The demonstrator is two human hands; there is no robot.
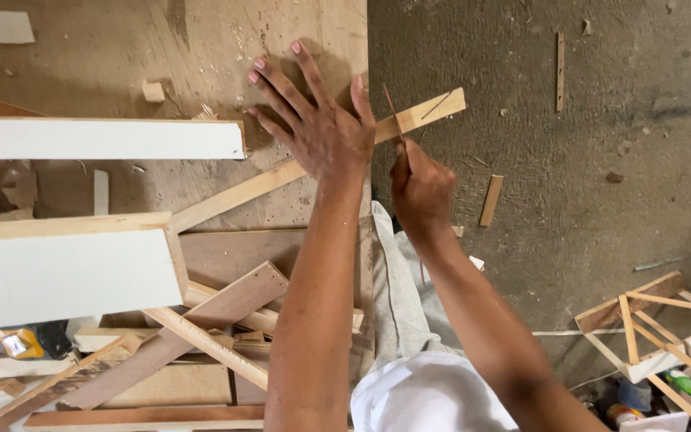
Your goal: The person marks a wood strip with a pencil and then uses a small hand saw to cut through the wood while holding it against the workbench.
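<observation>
Wooden strip (313, 164) slants up-right, left hand (321, 128) flat on it.

Left hand (319, 128) on slat (313, 160)

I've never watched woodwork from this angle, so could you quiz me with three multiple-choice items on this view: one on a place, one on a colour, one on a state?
1. Where does the left hand rest?
A. flat on the wooden strip
B. on the concrete floor
C. on the white board

2. What colour are the faces of the two big boards at left?
A. black
B. white
C. green

3. How does the right hand stand?
A. open and empty
B. closed round a thin pencil-like tool
C. flat on the bench

Answers: 1 A, palm and spread fingers press the strip down; 2 B, both faces are white; 3 B, the fingers grip the thin tool over the strip.
</observation>
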